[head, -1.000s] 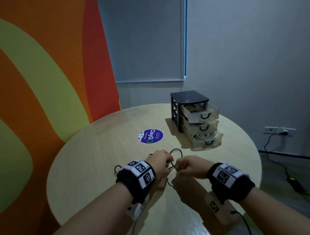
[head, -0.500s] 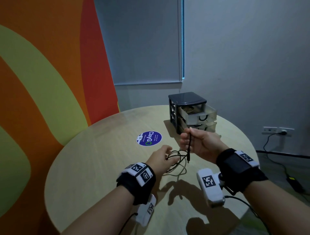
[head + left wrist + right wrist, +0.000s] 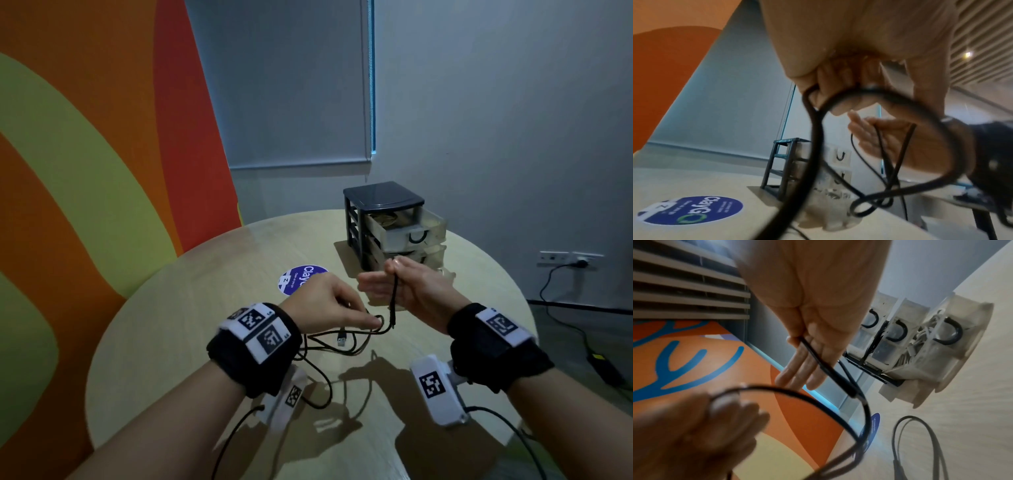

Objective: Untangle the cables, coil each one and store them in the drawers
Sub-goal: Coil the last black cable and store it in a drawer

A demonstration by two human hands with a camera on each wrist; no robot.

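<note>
Both hands hold the black cable [image 3: 356, 337] above the worktop [image 3: 178, 325].
Left hand [image 3: 322, 303] grips a loop, right hand [image 3: 411, 287] pinches one end; white cable [image 3: 920, 344] fills the lowest open drawer [image 3: 953, 344].

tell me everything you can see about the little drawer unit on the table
The small drawer unit has a dark plastic frame with a flat lid and three translucent drawers, each with a dark U-shaped handle. It stands upright on the far part of the round wooden table. All three drawers are pulled out; the bottom one holds white cable. Neither hand touches it.
</note>
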